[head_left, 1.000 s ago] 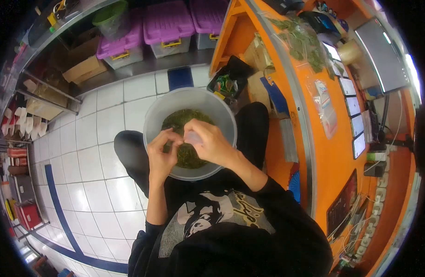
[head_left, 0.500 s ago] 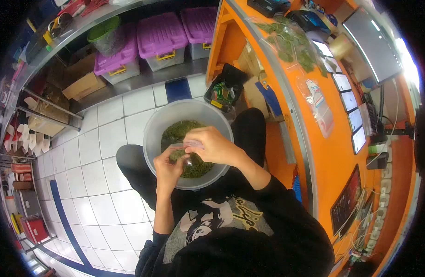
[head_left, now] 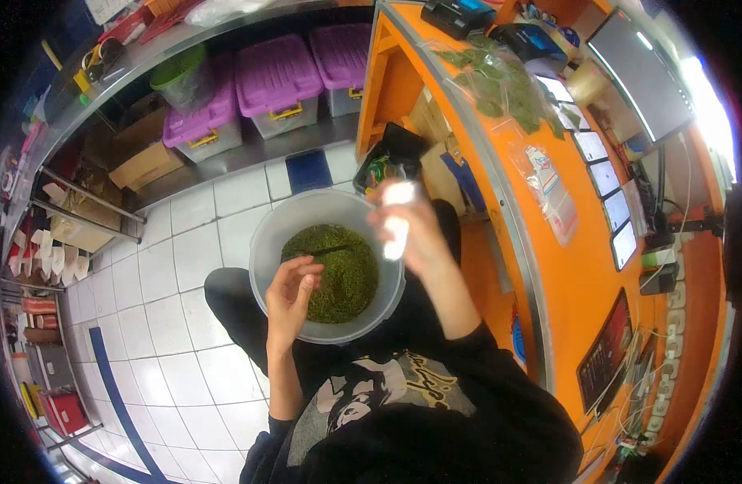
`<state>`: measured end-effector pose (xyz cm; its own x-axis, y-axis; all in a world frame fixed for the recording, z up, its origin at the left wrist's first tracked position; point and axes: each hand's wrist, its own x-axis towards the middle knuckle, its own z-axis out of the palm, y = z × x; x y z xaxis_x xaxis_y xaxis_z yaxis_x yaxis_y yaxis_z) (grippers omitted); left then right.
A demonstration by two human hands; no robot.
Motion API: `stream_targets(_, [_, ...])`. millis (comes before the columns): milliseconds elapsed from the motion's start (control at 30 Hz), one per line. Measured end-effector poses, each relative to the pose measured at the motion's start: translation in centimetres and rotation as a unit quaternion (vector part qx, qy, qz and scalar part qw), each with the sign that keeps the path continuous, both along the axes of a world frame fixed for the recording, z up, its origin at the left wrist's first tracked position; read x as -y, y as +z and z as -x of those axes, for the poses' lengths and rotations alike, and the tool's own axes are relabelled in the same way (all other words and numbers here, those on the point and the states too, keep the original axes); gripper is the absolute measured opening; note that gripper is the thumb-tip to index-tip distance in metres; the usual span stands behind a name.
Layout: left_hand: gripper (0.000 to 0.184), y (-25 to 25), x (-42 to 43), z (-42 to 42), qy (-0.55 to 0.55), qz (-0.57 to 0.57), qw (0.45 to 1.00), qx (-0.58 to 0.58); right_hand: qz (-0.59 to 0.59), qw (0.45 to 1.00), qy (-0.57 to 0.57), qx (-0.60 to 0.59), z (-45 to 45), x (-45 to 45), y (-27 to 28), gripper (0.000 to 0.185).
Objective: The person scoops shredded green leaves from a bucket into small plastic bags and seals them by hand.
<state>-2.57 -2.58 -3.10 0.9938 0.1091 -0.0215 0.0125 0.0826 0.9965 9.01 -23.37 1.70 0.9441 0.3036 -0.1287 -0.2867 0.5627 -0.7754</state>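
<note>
One blurred right hand (head_left: pixel 421 227) is raised over the right side of a pale bucket (head_left: pixel 264 252), its fingers closed around a glaring white object (head_left: pixel 396 235) whose outline is washed out. The bucket stands between the person's knees with green shreds (head_left: pixel 342 286) inside. The left hand (head_left: pixel 289 297) hangs half-open over the bucket's left side, fingers bent, thumb apart, covering some of the shreds and reaching near a dark strip (head_left: pixel 338 248) too indistinct to identify.
</note>
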Motion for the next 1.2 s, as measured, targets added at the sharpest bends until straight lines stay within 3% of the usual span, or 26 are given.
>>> stream_targets(33, [0.031, -0.2, 0.1, 0.0, 0.018, 0.008, 1.000, 0.007, -0.046, 0.995, 0.071, -0.050, 1.0, -1.2, -0.8, 0.037])
stream_targets(133, [0.031, -0.4, 0.1, 0.0, 0.045, 0.013, 0.999, 0.020, 0.034, 0.972, 0.234, 0.005, 3.6, -3.8, -3.6, 0.029])
stream_targets(200, [0.031, -0.3, -0.3, 0.1, 0.061, 0.011, 0.998, 0.025, 0.065, 0.960, 0.273, -0.018, 4.7, -4.7, -3.5, 0.028])
stream_targets(267, [0.030, 0.0, -1.0, 0.7, -0.013, 0.026, 0.999, -0.039, 0.072, 0.960, 0.271, -0.027, 5.2, -5.4, -3.9, 0.030])
stream_targets(333, [0.021, 0.4, -0.5, 0.7, 0.010, 0.028, 0.998, -0.048, 0.194, 0.946, 0.257, 0.030, 4.9, -5.6, -4.1, 0.031])
stream_targets(500, [0.008, -0.4, -0.9, 0.8, 0.043, 0.049, 0.996, -0.066, 0.255, 0.934, 0.243, 0.064, 4.5, -5.0, -5.4, 0.029])
stream_targets(567, [0.010, -0.6, -0.7, 0.7, 0.072, 0.090, 0.992, -0.056, 0.210, 0.961, 0.173, 0.052, 4.3, -4.4, -5.9, 0.024])
stream_targets(633, [0.011, -0.3, -1.2, 0.6, 0.112, 0.067, 0.990, -0.048, 0.180, 0.982, 0.000, -0.057, 3.9, -4.5, -4.2, 0.021])
stream_targets(667, [0.013, -0.1, -1.5, 0.5, 0.146, 0.046, 0.988, -0.036, 0.102, 0.993, -0.056, -0.029, 3.4, -3.8, -4.5, 0.018])
stream_targets(733, [0.014, -0.3, -1.8, 0.4, 0.170, 0.032, 0.984, -0.032, 0.177, 0.969, -0.156, 0.077, 3.6, -3.3, -3.4, 0.017])
stream_targets(767, [0.013, -0.4, -1.8, 0.4, 0.165, 0.031, 0.985, -0.030, 0.251, 0.946, -0.150, 0.142, 4.3, -3.7, -2.9, 0.013])
stream_targets(800, [0.012, -0.4, -1.8, 0.4, 0.159, 0.030, 0.986, -0.028, 0.305, 0.894, -0.130, 0.301, 4.7, -4.9, -1.6, 0.017])
stream_targets(833, [0.012, -0.3, -1.5, 0.4, 0.158, 0.030, 0.987, -0.031, 0.372, 0.880, -0.006, 0.296, 5.5, -4.9, -1.8, 0.029])
stream_targets(867, [0.012, 0.0, -1.0, 0.3, 0.150, 0.045, 0.987, -0.035, 0.387, 0.853, 0.043, 0.347, 6.1, -5.7, -1.7, 0.040])
stream_targets(933, [0.012, 0.2, -0.4, 0.2, 0.142, 0.060, 0.987, -0.040, 0.367, 0.840, 0.067, 0.393, 6.6, -7.0, -2.3, 0.041])
stream_targets(1133, [0.012, -0.8, -1.1, 0.9, 0.104, 0.046, 0.992, -0.050, 0.407, 0.847, 0.170, 0.295, 6.0, -5.9, -3.1, 0.017])
stream_targets(1200, [0.011, -0.5, -0.9, 0.8, 0.092, 0.037, 0.994, -0.054, 0.352, 0.885, 0.183, 0.242, 5.8, -5.7, -3.4, 0.014])
